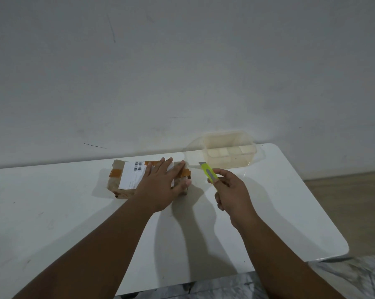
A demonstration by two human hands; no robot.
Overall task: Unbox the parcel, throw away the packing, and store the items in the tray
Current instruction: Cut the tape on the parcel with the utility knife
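Barely begun: left hand flat on sealed parcel; right hand clamps cutter; tray at 1 o'clock.

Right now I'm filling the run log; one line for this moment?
left hand pressing taped brown parcel | right hand holding yellow utility knife | parcel sealed

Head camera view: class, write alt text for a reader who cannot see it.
A person's left hand presses flat on a taped brown parcel on a white table, while the right hand holds a yellow utility knife beside it. A clear plastic tray stands behind.
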